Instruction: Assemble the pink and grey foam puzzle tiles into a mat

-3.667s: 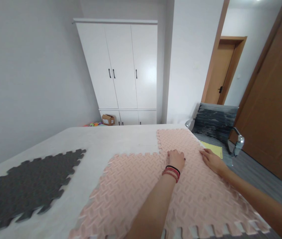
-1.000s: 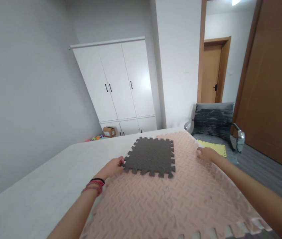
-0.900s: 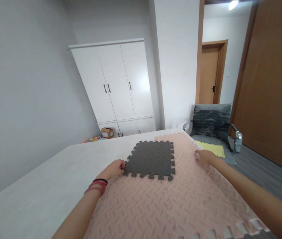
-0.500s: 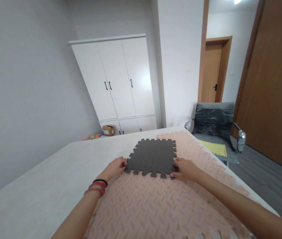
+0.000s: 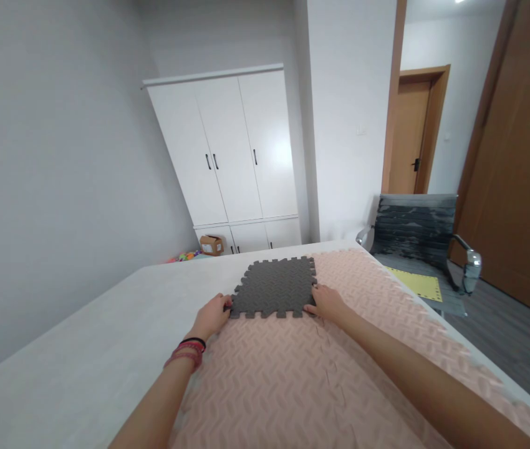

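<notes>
A dark grey foam mat tile [image 5: 277, 287] with jigsaw edges lies at the far end of the pink foam mat [image 5: 269, 380]. Its near left corner is pinched by my left hand [image 5: 213, 315], which wears red and black bands at the wrist. My right hand [image 5: 328, 304] grips the near right corner, thumb at the front edge. The tile's near teeth meet or rest over the pink mat's far edge; whether they interlock, I cannot tell. More pink matting stretches along the tile's right side.
The mats lie on a white tabletop [image 5: 101, 330]. Beyond its right edge stands a grey chair [image 5: 414, 231] with a yellow foam sheet [image 5: 417, 284] on the seat. A white cabinet [image 5: 227, 149], a cardboard box [image 5: 211, 245] and colourful small items [image 5: 183, 256] are at the back.
Both hands have shifted the grey tile left relative to the pink mat and turned it slightly, so its near edge runs straighter across. The camera view has swung a little left.
</notes>
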{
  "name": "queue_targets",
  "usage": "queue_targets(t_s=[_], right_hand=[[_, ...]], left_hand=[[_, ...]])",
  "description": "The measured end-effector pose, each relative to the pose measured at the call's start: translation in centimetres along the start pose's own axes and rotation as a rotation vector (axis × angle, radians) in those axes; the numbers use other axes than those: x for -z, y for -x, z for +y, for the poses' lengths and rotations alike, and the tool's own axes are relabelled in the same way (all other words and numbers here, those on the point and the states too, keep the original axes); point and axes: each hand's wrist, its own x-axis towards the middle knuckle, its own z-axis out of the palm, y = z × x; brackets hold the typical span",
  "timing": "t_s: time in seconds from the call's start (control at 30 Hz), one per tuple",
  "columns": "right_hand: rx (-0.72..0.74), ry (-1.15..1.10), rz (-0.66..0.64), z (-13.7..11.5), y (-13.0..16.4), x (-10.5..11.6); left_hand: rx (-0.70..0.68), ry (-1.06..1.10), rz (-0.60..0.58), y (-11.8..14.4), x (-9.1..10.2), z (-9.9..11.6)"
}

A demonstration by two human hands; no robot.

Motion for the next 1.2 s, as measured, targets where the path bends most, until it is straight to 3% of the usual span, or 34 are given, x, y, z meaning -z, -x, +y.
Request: queue_targets(t_s=[0.3,0.57,0.87,1.2], right_hand=[[0.004,-0.033,0.015,0.7,-2.6,-1.5],[-0.03,-0.02,0.001,0.9,-3.2,-1.7],[-0.014,-0.07,0.082,0.8,-2.0,-2.9],[0.155,-0.199,0.068,2.8,-1.7,-3.0]], left_hand=[[0.093,-0.077,-0.052,-0.8,-0.7,-0.3],[0.062,-0.153,-0.112,-1.1,-1.2,0.7],[0.023,-0.308,-0.01,0.8,-2.1,3.0],[-0.009,-0.379,0.007,1.6,-1.9,3.5]])
